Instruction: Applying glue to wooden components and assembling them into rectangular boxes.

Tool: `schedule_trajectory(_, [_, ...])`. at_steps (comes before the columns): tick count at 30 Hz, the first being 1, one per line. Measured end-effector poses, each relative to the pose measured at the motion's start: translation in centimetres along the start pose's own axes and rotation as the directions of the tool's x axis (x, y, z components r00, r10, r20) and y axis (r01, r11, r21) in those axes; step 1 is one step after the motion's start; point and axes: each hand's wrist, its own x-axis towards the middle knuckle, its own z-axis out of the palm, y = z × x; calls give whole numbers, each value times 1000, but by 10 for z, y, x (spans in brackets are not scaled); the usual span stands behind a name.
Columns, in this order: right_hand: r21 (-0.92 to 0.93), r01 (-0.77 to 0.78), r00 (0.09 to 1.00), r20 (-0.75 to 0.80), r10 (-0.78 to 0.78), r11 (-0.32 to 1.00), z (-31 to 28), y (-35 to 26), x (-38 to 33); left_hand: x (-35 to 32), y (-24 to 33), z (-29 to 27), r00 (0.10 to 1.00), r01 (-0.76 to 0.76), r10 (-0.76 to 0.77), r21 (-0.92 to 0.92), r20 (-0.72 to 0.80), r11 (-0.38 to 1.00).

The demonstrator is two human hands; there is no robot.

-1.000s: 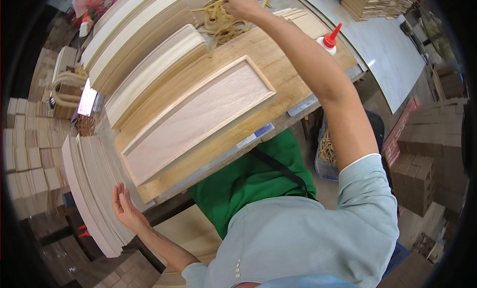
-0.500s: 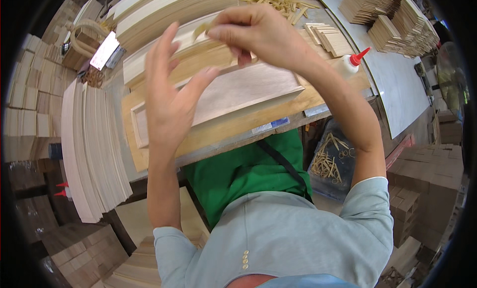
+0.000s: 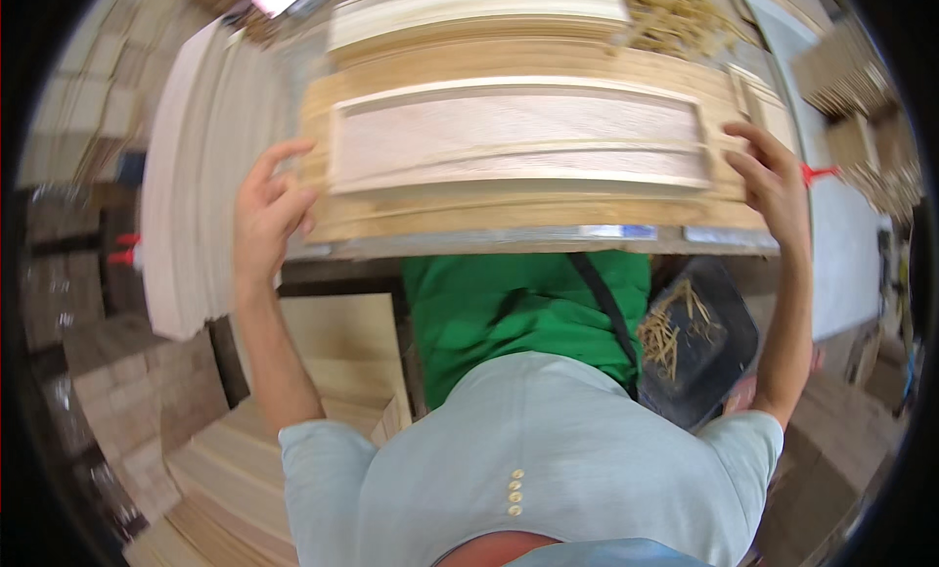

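Observation:
A shallow rectangular wooden tray (image 3: 518, 182) with a pale base and a raised rim lies lengthwise on a tan wooden board (image 3: 469, 215) in front of me. A thin pale band (image 3: 548, 148) runs along its length over the inside; blur hides how its ends are fixed. My left hand (image 3: 269, 210) is beside the tray's left end, its fingers apart and curved toward it. Off the right end, my right hand (image 3: 771, 181) has bent, separated fingers. Neither hand shows anything in its grip.
Stacked wooden strips (image 3: 479, 9) lie behind the board, beside a heap of tan rubber bands (image 3: 675, 19). Long thin panels (image 3: 196, 195) are stacked at left. A dark bin (image 3: 719, 342) with more bands sits below right. A red nozzle (image 3: 820, 173) shows past my right hand.
Both hands have come down and spread apart to the tray's two ends. The small yellowish band in the right fingers is gone from there. The view has shifted, and the tray appears straighter.

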Motion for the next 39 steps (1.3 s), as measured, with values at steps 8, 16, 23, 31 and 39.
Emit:
schedule_trajectory(8, [13,-80,989,125,77,997,10,16,21,33,-15,-5,992,25,-29,38,120,999])
schedule_trajectory(16, [171,-142,970,220,103,975,16,24,33,52,-19,-8,956,118,-101,-42,277,992])
schedule_trajectory(23, [310,-150,980,174,99,939,16,39,56,72,-31,-8,977,125,-102,-115,188,985])
schedule_trajectory(31, [578,-190,965,259,43,793,17,57,80,109,-74,-15,965,235,-114,-580,237,780])
schedule_trajectory(39, [527,-158,961,276,8,835,14,71,78,92,-63,-4,989,138,-118,-272,89,952])
